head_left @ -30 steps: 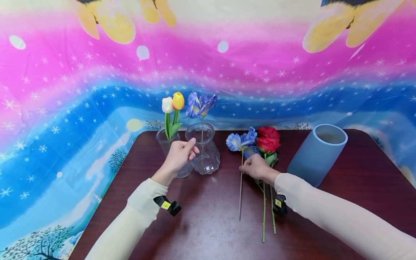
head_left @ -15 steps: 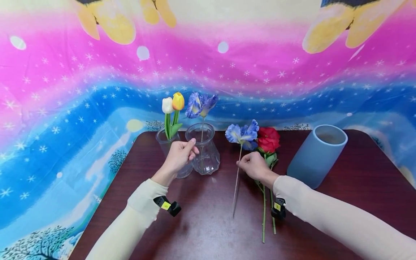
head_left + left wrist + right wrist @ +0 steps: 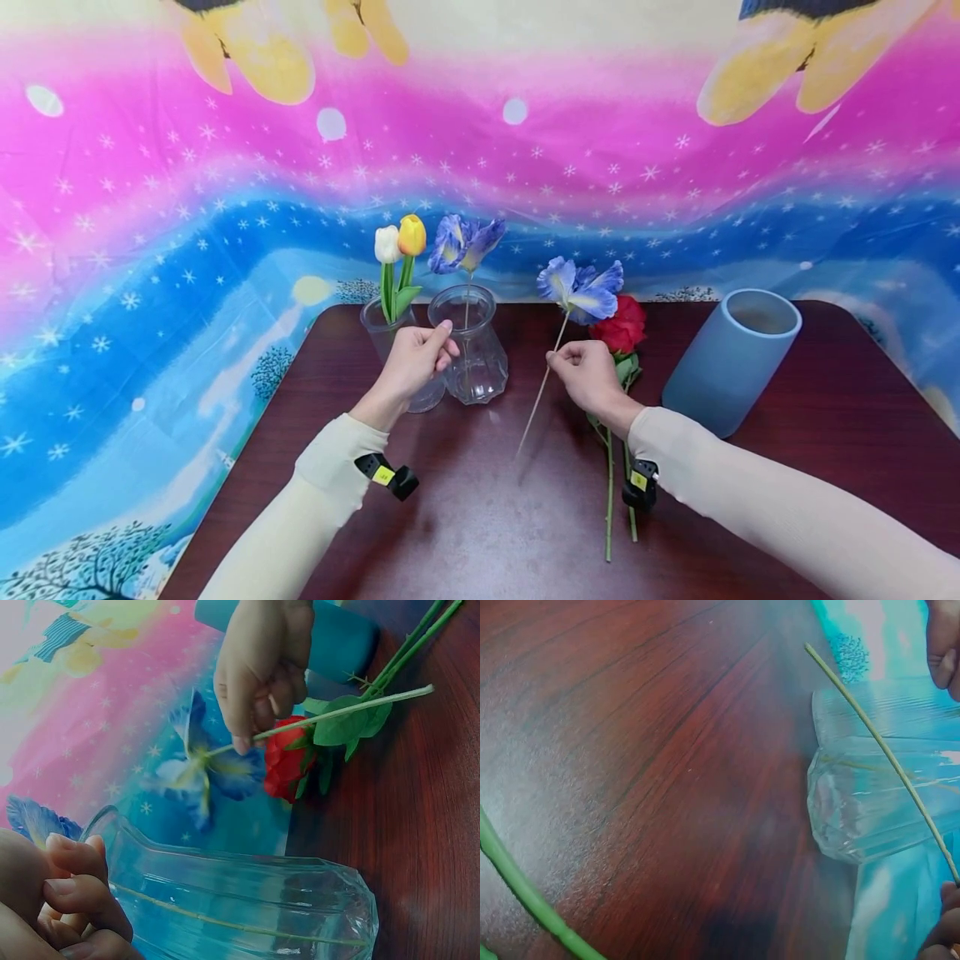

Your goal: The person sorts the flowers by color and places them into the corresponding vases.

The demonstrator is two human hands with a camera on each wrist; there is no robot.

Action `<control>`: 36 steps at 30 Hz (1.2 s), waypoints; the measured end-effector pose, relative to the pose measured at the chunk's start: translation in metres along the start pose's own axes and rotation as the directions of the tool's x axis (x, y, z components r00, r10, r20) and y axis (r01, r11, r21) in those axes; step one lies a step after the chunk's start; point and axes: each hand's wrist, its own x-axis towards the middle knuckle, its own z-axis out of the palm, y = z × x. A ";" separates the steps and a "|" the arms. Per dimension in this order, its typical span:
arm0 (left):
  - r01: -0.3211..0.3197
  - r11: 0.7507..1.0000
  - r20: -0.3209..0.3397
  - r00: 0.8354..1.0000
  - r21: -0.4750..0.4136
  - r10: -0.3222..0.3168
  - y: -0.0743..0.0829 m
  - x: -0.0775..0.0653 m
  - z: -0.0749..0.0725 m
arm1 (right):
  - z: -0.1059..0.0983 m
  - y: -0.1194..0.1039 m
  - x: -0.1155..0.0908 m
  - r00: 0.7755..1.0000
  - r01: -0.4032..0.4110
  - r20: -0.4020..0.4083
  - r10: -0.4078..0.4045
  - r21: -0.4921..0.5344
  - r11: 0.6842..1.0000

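My right hand (image 3: 592,379) pinches the thin stem of a blue-purple artificial iris (image 3: 581,287) between thumb and fingers. Its bloom points up and the bare stem slants down to the left, over the table. In the right wrist view the stem's lower end (image 3: 855,705) crosses in front of the glass. My left hand (image 3: 416,358) stays beside the flared clear glass vase (image 3: 480,375), fingers loosely curled with nothing visible in them. Another blue iris (image 3: 465,243) stands in that vase, its stem (image 3: 225,924) showing through the glass.
A straight glass vase (image 3: 425,396), partly behind my left hand, holds white and yellow tulips (image 3: 411,235). Right of centre, a red rose (image 3: 621,325) lies with green stems (image 3: 609,500) toward me. A blue-grey vase (image 3: 723,367) stands at right. A printed cloth (image 3: 450,150) hangs behind the table.
My right hand has raised the iris off the table beside the rose. Its bloom has risen and its stem has tilted, the lower end swinging left. My left hand has stayed put.
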 end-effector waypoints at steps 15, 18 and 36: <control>-0.008 1.000 0.013 1.000 -0.001 0.008 -0.001 0.000 -0.002 | -0.008 -0.019 -0.003 0.981 0.142 -0.164 -0.108 0.218 0.966; -0.009 1.000 0.012 1.000 -0.005 0.009 -0.001 0.000 -0.001 | -0.009 -0.022 -0.003 0.969 0.197 -0.194 -0.152 0.239 0.951; -0.001 1.000 0.013 1.000 0.013 0.001 -0.002 0.001 -0.002 | -0.028 -0.046 0.001 0.886 0.403 -0.371 -0.276 0.327 0.855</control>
